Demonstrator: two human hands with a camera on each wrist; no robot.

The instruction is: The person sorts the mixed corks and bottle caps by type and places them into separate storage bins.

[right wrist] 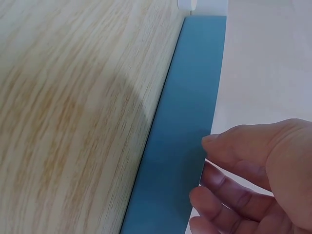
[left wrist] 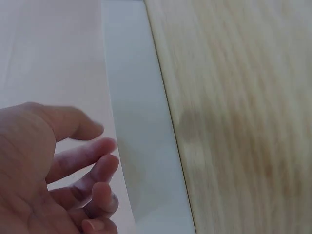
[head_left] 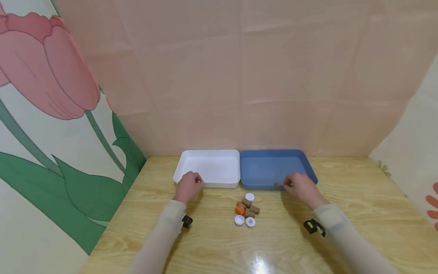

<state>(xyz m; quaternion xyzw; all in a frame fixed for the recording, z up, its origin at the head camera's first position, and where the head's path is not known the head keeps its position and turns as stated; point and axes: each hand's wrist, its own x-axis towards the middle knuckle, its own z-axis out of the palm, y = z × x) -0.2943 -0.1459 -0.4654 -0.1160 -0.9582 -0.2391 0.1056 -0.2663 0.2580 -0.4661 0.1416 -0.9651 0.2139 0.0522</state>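
My left hand (head_left: 189, 186) is over the front left part of a white tray (head_left: 226, 185). In the left wrist view its fingers (left wrist: 105, 168) are loosely bent, with a gap to the thumb and nothing between them. At the front rim of a blue tray (head_left: 256, 187) is my right hand (head_left: 301, 187). Its thumb and bent fingers (right wrist: 207, 202) show at the rim in the right wrist view, with no object seen between them. A small brown piece, apparently a cork (head_left: 277, 183), lies inside the blue tray just left of these fingertips.
Between the forearms, several brown corks (head_left: 254, 209) lie in a cluster on the wooden table (head_left: 212, 239). An orange cap (head_left: 240, 210) sits among them, with white caps (head_left: 239, 220) around it. The trays stand side by side before a pink backdrop (head_left: 273, 76).
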